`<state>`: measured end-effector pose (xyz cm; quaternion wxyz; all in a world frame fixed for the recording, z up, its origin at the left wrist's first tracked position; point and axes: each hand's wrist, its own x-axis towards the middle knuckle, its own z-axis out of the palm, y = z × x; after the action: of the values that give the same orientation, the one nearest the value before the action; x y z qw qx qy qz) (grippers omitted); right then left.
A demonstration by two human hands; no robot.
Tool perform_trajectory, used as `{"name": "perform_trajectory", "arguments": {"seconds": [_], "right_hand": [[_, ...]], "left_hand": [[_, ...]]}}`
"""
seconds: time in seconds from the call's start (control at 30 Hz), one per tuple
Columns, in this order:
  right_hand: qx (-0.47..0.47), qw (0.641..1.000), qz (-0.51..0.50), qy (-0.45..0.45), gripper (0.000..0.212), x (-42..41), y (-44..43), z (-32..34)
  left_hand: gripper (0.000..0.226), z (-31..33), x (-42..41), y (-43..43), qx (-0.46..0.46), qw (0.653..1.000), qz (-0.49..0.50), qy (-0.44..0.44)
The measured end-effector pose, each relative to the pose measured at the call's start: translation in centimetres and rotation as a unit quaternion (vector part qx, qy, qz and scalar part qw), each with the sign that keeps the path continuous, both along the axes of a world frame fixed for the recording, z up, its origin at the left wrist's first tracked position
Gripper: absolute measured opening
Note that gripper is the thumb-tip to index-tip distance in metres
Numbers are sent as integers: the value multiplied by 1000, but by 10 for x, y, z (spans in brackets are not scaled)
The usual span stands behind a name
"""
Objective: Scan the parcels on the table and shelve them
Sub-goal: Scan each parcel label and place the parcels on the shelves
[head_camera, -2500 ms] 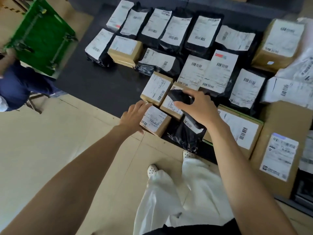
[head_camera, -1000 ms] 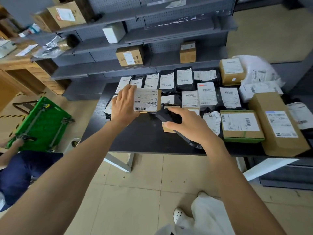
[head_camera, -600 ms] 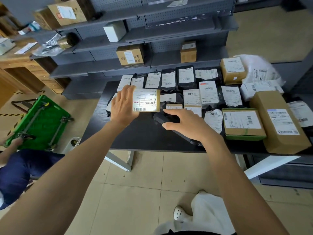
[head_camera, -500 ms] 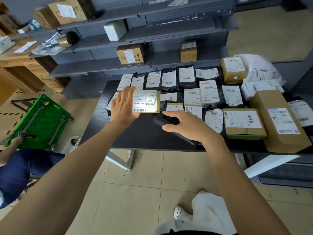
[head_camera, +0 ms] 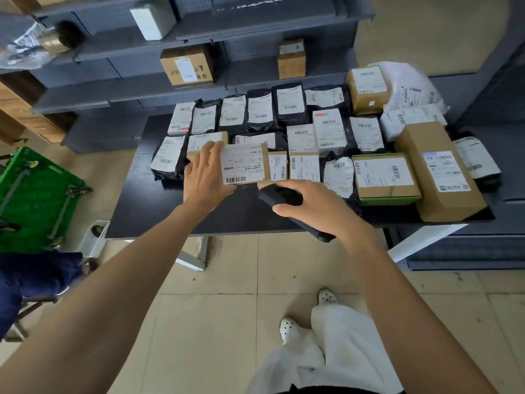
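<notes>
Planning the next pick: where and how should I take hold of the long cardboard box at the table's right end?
Likely its near end, approached from the front edge of the table. The long cardboard box lies flat, running away from you; the green-edged box sits against its left side and a black bag flanks its right, leaving the near end free.

Beige tiled floor (head_camera: pixel 227 280) runs under a black table (head_camera: pixel 142 194). Grey pegboard-backed shelving (head_camera: pixel 270 29) stands behind it, and a green platform trolley (head_camera: pixel 31 194) is at the left.
</notes>
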<state>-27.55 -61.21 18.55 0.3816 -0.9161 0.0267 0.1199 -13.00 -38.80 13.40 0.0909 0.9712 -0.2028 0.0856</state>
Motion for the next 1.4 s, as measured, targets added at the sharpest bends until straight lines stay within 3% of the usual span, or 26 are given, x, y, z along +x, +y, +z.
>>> {"name": "perform_trajectory", "arguments": {"seconds": [0.1,0.4,0.6,0.77,0.97,1.1,1.23,1.4], "right_hand": [[5,998,-55,-4,50,-14,-19,-3],[26,974,-225,18,62,-97,-113,-15],[17,947,-319,19,59,-206,-189,-11],[30,910,-413,16,61,-345,-268,-8],[4,833,-553,-25,51,-531,-349,16],[-17,755,-653,-46,46,-630,-375,18],[-28,691,-722,-31,49,-692,-394,11],[-12,652,-757,-40,55,-736,-447,1]], "left_hand": [[99,-6,-3,-24,-6,999,-32,10],[100,-9,-36,-160,-16,981,-184,54],[100,-3,-110,-289,7,936,-345,72],[96,-5,-225,-417,-3,893,-440,91],[100,7,-412,-581,-22,808,-583,86],[100,13,-523,-657,-30,752,-652,95],[99,10,-593,-714,1,701,-710,70],[100,2,-642,-795,22,663,-746,53]]}}
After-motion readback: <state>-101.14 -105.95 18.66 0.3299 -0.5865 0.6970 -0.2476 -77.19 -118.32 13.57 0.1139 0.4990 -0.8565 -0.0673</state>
